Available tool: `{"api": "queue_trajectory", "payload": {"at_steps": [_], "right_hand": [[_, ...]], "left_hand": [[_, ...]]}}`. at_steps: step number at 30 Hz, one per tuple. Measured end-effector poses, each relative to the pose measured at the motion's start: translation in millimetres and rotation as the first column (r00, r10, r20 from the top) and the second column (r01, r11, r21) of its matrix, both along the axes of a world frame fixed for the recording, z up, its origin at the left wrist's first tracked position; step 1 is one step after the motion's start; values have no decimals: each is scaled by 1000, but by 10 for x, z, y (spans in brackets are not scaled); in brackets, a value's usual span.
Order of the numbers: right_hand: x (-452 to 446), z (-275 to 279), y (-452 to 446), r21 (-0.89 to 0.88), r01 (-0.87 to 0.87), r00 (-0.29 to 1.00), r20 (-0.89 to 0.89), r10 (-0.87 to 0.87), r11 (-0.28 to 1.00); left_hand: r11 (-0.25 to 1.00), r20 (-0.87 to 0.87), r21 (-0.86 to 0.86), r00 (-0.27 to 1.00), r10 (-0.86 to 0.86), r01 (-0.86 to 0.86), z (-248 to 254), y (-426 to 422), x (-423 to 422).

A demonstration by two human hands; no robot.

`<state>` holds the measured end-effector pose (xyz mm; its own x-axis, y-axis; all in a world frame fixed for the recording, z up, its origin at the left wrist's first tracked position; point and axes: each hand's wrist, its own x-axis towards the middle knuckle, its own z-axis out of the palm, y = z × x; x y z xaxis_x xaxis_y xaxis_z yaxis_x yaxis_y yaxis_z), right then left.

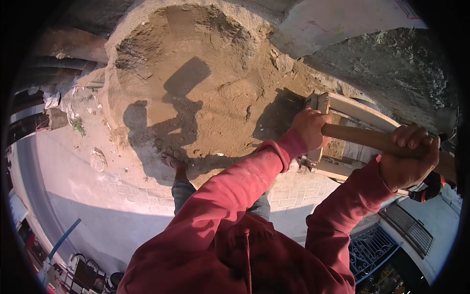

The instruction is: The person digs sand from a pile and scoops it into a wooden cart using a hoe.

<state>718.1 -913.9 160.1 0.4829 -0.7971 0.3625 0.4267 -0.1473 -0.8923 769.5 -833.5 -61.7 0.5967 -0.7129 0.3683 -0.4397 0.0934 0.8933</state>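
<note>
My left hand [312,126] is closed around one end of the thick wooden handle [360,138] of a long tool. Further along the same handle, my right hand [411,159] grips it with wrapped fingers, close to the right edge of the view. The tool's head cannot be made out; a broad rectangular shadow [188,76] falls on the sand beside my own shadow. Below and behind the handle lies a wooden box-like frame [364,108] with plank sides. The large pile of brown sand [225,98] has a scooped hollow in front of me.
My sandalled foot [170,159] stands at the sand's edge. A dark stone slab [387,63] borders the upper right. Pale paving [93,181] has a loose stone [98,159] on it. A blue metal grille [374,250] and a blue pipe [63,240] appear below.
</note>
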Motion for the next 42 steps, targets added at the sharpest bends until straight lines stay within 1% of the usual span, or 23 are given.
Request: {"api": "queue_trajectory", "payload": {"at_steps": [3,5,6,8,10,11,12,14,16,18,19,20,22,25,26,28,29,32,35,36,38,40,42], "right_hand": [[1054,-742,499,71,-6,999,39,3,997],[1639,-1769,959,171,-39,999,45,32,985],[1855,-2394,1295,320,-30,995,-80,59,947],[2108,-3977,2087,535,16,886,-399,235,845],[2051,-5552,2948,739,79,623,-561,546,669],[2001,-6075,3259,725,170,473,-654,591,667],[2011,-6339,3351,734,170,481,-644,595,657],[1811,-6553,3519,836,295,496,-548,674,462],[1846,-6253,3399,856,260,494,-516,700,447],[1851,-5984,3181,869,227,500,-491,713,439],[1873,-5884,3058,899,202,496,-437,751,389],[1913,-5766,2933,927,173,491,-375,787,334],[1896,-5467,2616,951,151,472,-309,826,270],[1751,-5484,2158,989,150,590,-86,803,-4],[1616,-5400,2001,989,145,605,-83,792,-7],[1192,-5151,1632,960,141,674,86,734,-241],[937,-4919,1411,918,164,721,139,679,-362],[133,-4074,793,912,87,830,157,535,-402],[-537,-2889,307,984,113,917,-49,396,-141],[-715,-2509,183,986,104,929,-51,366,-127],[-970,-1869,-71,940,258,936,-301,184,224],[-1203,-1591,-226,919,318,937,-342,69,232],[-1406,-1594,-354,739,509,841,-536,-72,441]], "left_hand": [[976,1,110,982,189,-188,-619,526,863],[919,-47,246,944,327,-307,-1662,1192,1121],[871,-224,452,922,317,-189,-2187,1745,1137],[700,-348,688,761,548,-190,-3070,2911,761],[475,-453,875,502,737,92,-3493,3894,195],[396,-357,917,561,747,56,-3647,4144,-67],[310,-254,951,619,743,18,-3740,4356,-183],[285,-355,935,610,708,213,-3628,4520,-124],[287,-380,925,625,682,250,-3506,4435,-110],[503,-567,820,499,656,271,-2838,4188,44],[597,-686,728,351,638,338,-2264,3981,266],[597,-684,729,361,633,334,-2043,3848,304],[859,-800,507,409,438,71,-1662,3604,320],[943,-828,333,482,286,12,-1024,3092,415],[943,-826,333,491,277,28,-816,2953,424],[910,-870,328,457,187,253,-364,2659,367],[915,-851,293,513,117,278,-123,2451,255],[890,-923,199,384,30,409,855,1839,-151],[838,-895,59,401,-197,543,1561,1511,-482],[821,-890,47,398,-224,568,1807,1407,-497],[599,-902,37,284,-324,800,2192,1197,-479],[521,-913,46,248,-325,852,2160,1114,-580],[234,-867,369,424,-262,899,1756,1137,-737]]}}
